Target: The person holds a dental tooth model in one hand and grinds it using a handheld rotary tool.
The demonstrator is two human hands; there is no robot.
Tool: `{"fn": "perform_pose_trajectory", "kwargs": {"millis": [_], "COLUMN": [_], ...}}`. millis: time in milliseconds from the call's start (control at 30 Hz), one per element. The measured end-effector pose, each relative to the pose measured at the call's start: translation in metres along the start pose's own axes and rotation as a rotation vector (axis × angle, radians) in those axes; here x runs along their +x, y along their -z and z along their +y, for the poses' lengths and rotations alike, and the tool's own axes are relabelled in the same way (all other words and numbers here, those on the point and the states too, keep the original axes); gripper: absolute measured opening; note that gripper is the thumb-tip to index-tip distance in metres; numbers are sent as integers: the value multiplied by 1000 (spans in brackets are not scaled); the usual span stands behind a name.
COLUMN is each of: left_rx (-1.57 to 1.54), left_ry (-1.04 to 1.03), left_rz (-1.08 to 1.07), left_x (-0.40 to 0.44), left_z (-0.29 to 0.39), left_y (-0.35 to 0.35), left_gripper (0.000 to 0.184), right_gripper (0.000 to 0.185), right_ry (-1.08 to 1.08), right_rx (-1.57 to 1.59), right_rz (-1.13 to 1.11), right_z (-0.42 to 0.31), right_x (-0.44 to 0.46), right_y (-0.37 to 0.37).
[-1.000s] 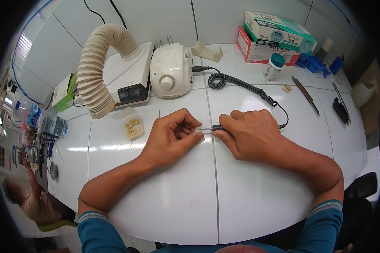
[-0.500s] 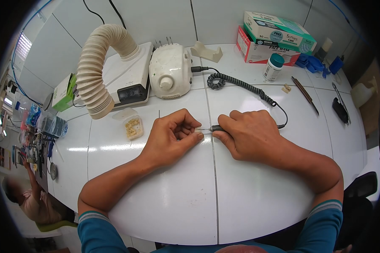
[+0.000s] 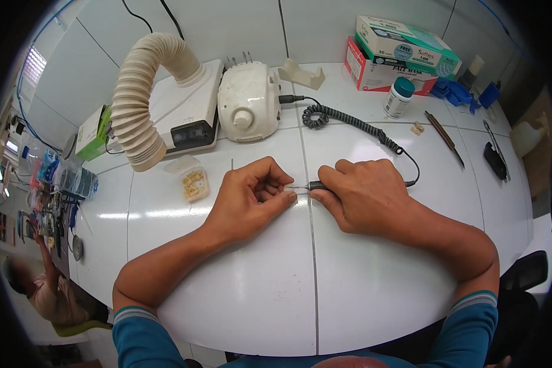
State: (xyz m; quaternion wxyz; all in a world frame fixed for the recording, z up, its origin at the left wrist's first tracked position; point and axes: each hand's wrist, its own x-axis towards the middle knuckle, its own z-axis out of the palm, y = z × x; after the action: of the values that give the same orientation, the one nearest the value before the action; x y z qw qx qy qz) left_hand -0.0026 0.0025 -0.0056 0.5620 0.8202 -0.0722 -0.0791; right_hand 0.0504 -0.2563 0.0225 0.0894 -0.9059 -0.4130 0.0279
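Note:
My right hand [image 3: 365, 195] is closed round a dark rotary handpiece [image 3: 316, 185], its thin metal bit pointing left. Close to the bit's tip, my left hand [image 3: 251, 199] pinches a small pale piece [image 3: 288, 189], mostly covered by the fingertips; it looks like a dental piece, though its exact shape is hidden. The bit meets or nearly meets this piece. From behind the right hand, a coiled black cord [image 3: 356, 122] runs to the white control unit [image 3: 246, 104]. Left of my left hand lies an open clear box [image 3: 195, 186] of small yellowish pieces.
A ribbed suction hose [image 3: 132, 116] arches over the left side. Mask boxes [image 3: 405, 52], a white bottle with a green cap [image 3: 398, 98], a brown-handled knife [image 3: 443, 138] and a small cream piece [image 3: 417, 128] stand or lie at right. A seated person [image 3: 58, 294] is at far left.
Both hands keep nearly the same pose, with the bit still at the pale piece. The whole view shifts only very slightly.

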Motion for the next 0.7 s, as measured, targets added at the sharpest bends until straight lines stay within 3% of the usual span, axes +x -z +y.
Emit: {"fn": "perform_pose_trajectory", "kwargs": {"millis": [700], "left_rx": [-6], "left_ry": [-9], "left_rz": [-7], "left_x": [1], "left_z": [0], "left_y": [0], "left_gripper": [21], "right_gripper": [41], "right_ry": [6], "right_rx": [-1], "right_rz": [20], "right_z": [0], "right_x": [0], "right_y": [-2]}}
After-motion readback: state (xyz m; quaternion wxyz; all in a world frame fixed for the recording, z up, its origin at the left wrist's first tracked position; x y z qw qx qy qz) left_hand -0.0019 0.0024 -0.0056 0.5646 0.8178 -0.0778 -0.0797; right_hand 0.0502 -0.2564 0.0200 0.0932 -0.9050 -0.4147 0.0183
